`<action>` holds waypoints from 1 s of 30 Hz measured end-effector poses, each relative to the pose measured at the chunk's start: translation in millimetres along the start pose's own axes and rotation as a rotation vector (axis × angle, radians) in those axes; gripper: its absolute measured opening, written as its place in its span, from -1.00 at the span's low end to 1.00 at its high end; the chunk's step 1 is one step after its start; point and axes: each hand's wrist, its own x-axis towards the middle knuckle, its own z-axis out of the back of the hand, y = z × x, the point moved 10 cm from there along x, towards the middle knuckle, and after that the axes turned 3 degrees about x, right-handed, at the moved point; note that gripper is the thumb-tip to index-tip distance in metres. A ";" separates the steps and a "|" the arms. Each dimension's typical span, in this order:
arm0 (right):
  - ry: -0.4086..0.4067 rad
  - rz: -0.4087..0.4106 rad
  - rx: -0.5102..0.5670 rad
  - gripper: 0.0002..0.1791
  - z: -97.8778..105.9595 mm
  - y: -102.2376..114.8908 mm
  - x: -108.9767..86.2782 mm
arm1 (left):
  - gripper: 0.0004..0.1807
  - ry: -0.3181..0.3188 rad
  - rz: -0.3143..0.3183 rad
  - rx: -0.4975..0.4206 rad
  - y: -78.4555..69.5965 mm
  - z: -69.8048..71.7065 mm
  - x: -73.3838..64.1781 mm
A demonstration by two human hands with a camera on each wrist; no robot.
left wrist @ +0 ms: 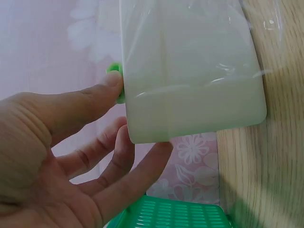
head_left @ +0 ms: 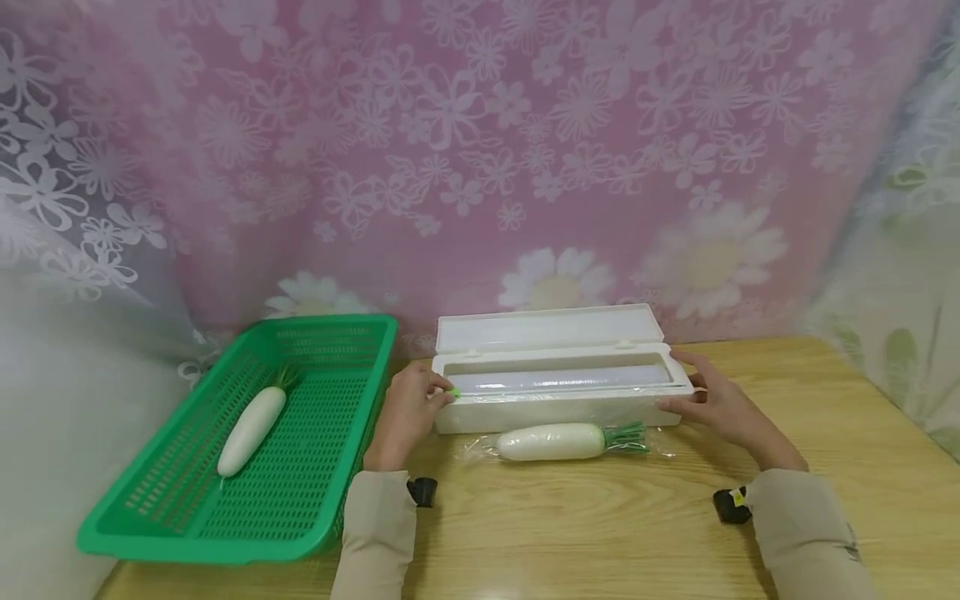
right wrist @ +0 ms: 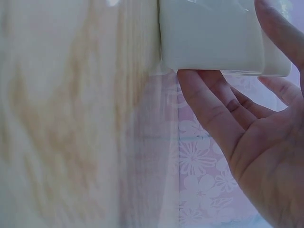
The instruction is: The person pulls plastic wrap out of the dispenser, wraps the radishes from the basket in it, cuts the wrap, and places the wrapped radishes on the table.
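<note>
A white cling film dispenser (head_left: pixel 558 410) stands on the table with its lid (head_left: pixel 547 329) raised, a roll of film (head_left: pixel 558 378) lying inside. At its left end, my left hand (head_left: pixel 409 408) pinches the small green slide cutter (left wrist: pixel 115 71) by its thumb, other fingers beside the box end. My right hand (head_left: pixel 723 408) grips the opposite end, thumb on the front and fingers at the side. Clear film hangs down the front. Right before the box lies a white radish (head_left: pixel 551 442) with cut green stems, film around and under it.
To the left, a green plastic basket (head_left: pixel 341 467) holds another white radish (head_left: pixel 252 431). A flowered pink curtain (head_left: pixel 480 167) hangs behind the wooden table (head_left: pixel 585 533). Black wrist cameras sit on both beige sleeves.
</note>
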 end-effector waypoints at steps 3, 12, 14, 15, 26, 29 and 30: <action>0.005 -0.005 0.014 -0.02 -2.0 -3.0 -1.0 | -0.96 -0.012 0.019 -0.008 2.6 0.0 -1.6; 0.006 0.001 0.007 -0.02 -2.2 -1.7 -2.0 | -0.94 -0.080 0.001 -0.019 12.4 7.0 -9.9; 0.007 0.001 0.004 -0.02 -1.0 -1.7 -1.8 | -0.93 -0.091 -0.016 -0.030 11.1 7.8 -10.5; 0.009 0.001 0.001 -0.02 -0.4 -1.9 -1.8 | -0.94 -0.092 -0.021 -0.030 10.2 7.7 -10.2; 0.063 0.054 -0.007 -0.05 2.6 4.0 -1.1 | -0.84 -0.085 -0.001 -0.002 1.9 8.7 -4.7; 0.083 0.083 -0.047 -0.09 6.4 11.2 -1.4 | -0.86 -0.098 -0.009 0.018 -4.2 11.1 -3.7; 0.081 0.092 -0.076 -0.11 8.7 13.7 -1.9 | -0.86 -0.100 -0.023 0.033 -7.3 11.5 -3.2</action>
